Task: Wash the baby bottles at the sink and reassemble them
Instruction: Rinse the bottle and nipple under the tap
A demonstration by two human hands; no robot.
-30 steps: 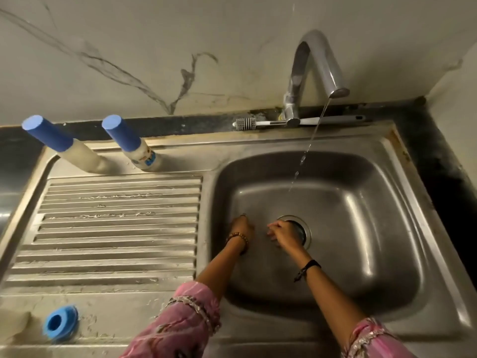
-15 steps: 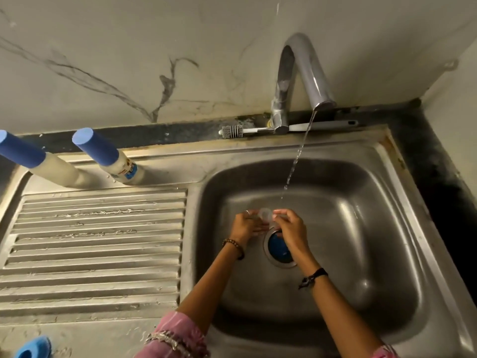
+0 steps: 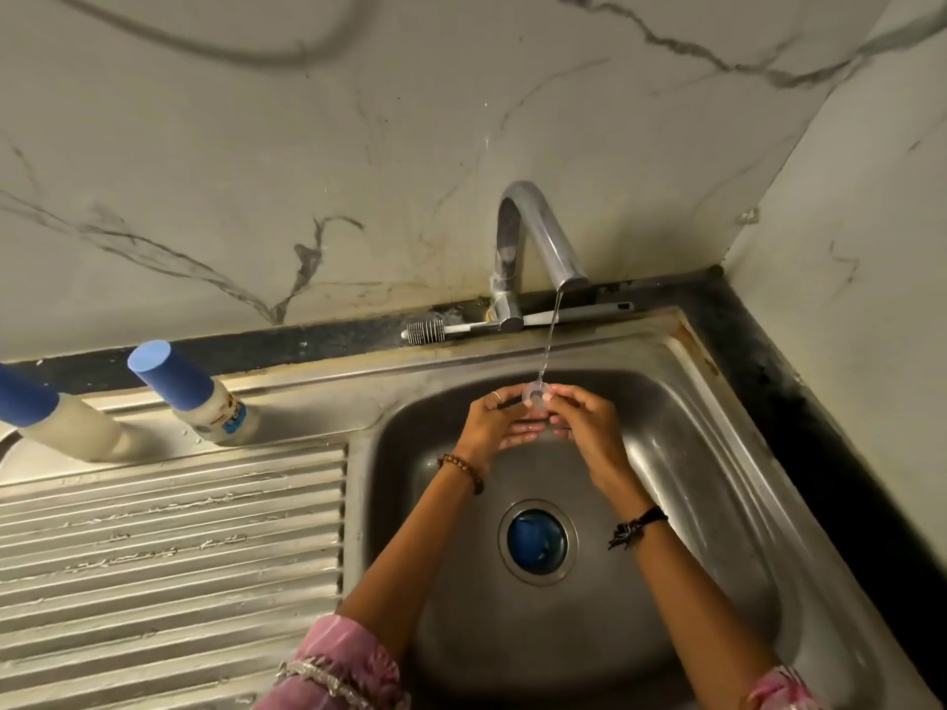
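from the head view, both hands are up at the back edge of the sink, under the thin stream of water from the tap. the left hand and the right hand pinch between them a small clear teat, and the water falls right on it. i think the step in hand is rinsing this teat. two capped bottles stand at the back edge of the drainboard. a blue part lies in the drain. a brush lies behind the tap. next, the teat probably needs turning under the stream, with a firm pinch, because it looks slippery.
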